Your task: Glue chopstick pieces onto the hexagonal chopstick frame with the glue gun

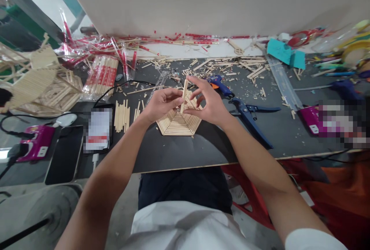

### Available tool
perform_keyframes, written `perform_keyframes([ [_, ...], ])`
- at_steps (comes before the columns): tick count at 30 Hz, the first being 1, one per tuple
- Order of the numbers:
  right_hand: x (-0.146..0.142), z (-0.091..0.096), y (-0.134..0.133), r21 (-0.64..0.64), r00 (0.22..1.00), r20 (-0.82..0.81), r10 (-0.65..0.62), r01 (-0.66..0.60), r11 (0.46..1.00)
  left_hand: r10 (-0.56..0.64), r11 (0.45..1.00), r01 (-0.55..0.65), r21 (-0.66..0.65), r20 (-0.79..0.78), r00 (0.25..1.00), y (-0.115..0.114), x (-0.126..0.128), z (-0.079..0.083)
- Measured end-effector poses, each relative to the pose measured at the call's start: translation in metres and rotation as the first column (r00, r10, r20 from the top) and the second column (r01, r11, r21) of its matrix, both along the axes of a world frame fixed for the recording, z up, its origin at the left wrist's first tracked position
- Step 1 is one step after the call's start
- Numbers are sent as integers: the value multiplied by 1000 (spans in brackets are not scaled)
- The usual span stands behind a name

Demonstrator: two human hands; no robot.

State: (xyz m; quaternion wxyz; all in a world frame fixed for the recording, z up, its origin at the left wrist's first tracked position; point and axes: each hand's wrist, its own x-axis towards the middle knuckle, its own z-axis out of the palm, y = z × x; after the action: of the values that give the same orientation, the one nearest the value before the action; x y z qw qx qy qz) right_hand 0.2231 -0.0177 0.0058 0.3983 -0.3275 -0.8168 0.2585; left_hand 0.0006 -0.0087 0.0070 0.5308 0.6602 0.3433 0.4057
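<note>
White shirt (185, 227) nearest, below the near edge of the tabletop (173, 153). Above it two hands: left hand (162, 105) and right hand (208, 103), fingertips of both pinched narrowly on one upright wooden stick (184, 96), held just over one hexagonal stick panel (177, 123) lying flat by the middle of the near edge. Rightward, one blue cutter (251, 117) and one blue glue gun (219, 84). Leftward, one row of cut sticks (121, 116) and one dark phone (65, 153). Along the far edge, offcuts (231, 67), too many to count.

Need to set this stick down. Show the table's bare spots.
Bare: the strip between the stick hexagon and the near table edge; the patch between the blue cutters and the pink device. Crowded: offcuts along the back, cut sticks and phone at left.
</note>
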Motion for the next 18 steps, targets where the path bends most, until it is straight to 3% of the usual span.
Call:
perform_keyframes([
  [5,0,2,-2,94,999,-7,-51,51,994,60,997,-56,54,-72,996,-1,1,1],
  [12,-1,2,-4,208,975,-73,-211,222,953,73,986,-51,162,-136,988,-3,2,7],
  [18,-2,4,-3,255,933,-145,-329,356,899,72,996,-65,56,-141,987,-4,3,10],
])
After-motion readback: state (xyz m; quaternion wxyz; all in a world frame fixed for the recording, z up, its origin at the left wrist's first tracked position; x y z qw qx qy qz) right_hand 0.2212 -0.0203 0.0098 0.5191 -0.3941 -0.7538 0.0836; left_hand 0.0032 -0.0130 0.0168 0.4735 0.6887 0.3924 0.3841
